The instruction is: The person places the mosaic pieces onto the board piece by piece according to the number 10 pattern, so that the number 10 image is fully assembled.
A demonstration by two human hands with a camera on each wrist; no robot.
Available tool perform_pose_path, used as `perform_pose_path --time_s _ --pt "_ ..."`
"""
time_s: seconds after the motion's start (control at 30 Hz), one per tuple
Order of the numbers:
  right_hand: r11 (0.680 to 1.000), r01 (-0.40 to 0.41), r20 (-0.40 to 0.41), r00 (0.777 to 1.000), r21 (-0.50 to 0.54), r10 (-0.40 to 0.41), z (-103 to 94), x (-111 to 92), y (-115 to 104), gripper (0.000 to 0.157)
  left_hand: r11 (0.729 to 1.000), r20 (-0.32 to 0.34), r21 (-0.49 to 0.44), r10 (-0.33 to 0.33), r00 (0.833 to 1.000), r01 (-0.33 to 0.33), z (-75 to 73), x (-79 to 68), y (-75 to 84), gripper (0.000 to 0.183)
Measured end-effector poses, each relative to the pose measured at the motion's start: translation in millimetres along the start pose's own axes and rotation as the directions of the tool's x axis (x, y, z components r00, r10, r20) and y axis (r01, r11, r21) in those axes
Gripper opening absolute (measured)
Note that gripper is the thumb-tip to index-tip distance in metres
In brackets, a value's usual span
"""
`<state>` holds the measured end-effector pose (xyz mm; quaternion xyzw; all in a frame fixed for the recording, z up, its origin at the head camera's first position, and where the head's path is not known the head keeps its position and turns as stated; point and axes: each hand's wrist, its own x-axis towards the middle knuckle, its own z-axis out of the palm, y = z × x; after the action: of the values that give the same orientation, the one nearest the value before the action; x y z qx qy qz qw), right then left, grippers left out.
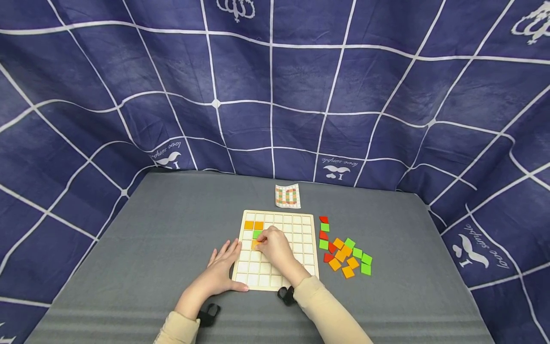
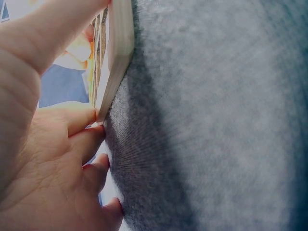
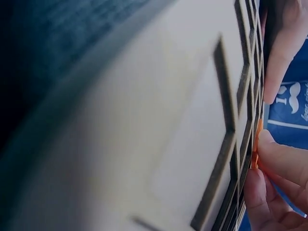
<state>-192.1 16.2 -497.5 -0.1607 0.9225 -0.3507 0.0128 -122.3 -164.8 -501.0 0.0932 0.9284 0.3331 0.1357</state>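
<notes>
A pale square grid board [image 1: 253,267] lies flat on the table. My left hand [image 1: 221,273] rests at its left side, fingers spread, with the thumb at the near left corner; in the left wrist view the thumb and index fingertip touch the board's edge [image 2: 118,57]. Over the board, my right hand [image 1: 278,249] pinches an orange square tile [image 3: 257,143] between thumb and fingers, down at the grid in the second column. Just beyond it sits a green tile [image 1: 257,234]. Two orange tiles, a left one [image 1: 249,225] and a right one [image 1: 259,225], lie side by side in the row above.
Right of the board are loose orange tiles [image 1: 348,272], green tiles [image 1: 366,269] and red pieces [image 1: 323,235], some overlapping. A small paper card [image 1: 288,196] with a coloured grid pattern lies behind the board. Blue curtain [image 1: 296,129] with white lines surrounds the grey table [image 1: 180,229].
</notes>
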Motion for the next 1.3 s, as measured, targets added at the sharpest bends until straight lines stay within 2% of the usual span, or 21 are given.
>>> perform_pose_path --time_s 0.27,0.47,0.63,0.77,1.03,1.17,1.3 --pt "1.000 0.009 0.007 1.000 0.008 -0.009 -6.2 -3.4 -1.6 0.007 1.000 -0.005 0.013 0.009 1.000 -0.009 0.2 -0.1 -0.6 0.119" --pt "0.990 -0.026 -0.009 1.000 0.139 0.027 -30.8 -7.3 9.3 0.010 1.000 -0.014 0.011 0.009 1.000 -0.009 0.7 0.6 -0.4 0.120" --pt "0.959 -0.119 -0.062 0.988 0.259 0.140 -62.4 -13.0 33.6 0.013 1.000 -0.015 -0.011 0.007 1.000 -0.007 0.9 -1.0 -1.6 0.121" --pt "0.931 -0.219 -0.113 0.959 0.293 0.261 -87.2 -18.3 59.0 0.017 1.000 -0.011 -0.022 0.004 1.000 -0.005 0.4 -0.7 -2.4 0.121" --pt "0.895 -0.358 -0.141 0.904 0.267 0.404 -129.5 -38.5 104.7 0.025 0.999 0.004 -0.035 -0.007 1.000 0.007 -0.8 1.4 -1.8 0.122" --pt "0.900 -0.387 -0.161 0.893 0.202 0.420 -143.2 -50.3 126.5 0.027 0.999 0.009 -0.036 -0.009 1.000 0.010 -0.4 1.5 -2.0 0.122" --pt "0.904 -0.407 -0.172 0.889 0.130 0.425 -149.0 -60.7 143.8 0.028 0.999 0.014 -0.032 -0.016 1.000 0.016 0.4 1.5 -3.1 0.122"
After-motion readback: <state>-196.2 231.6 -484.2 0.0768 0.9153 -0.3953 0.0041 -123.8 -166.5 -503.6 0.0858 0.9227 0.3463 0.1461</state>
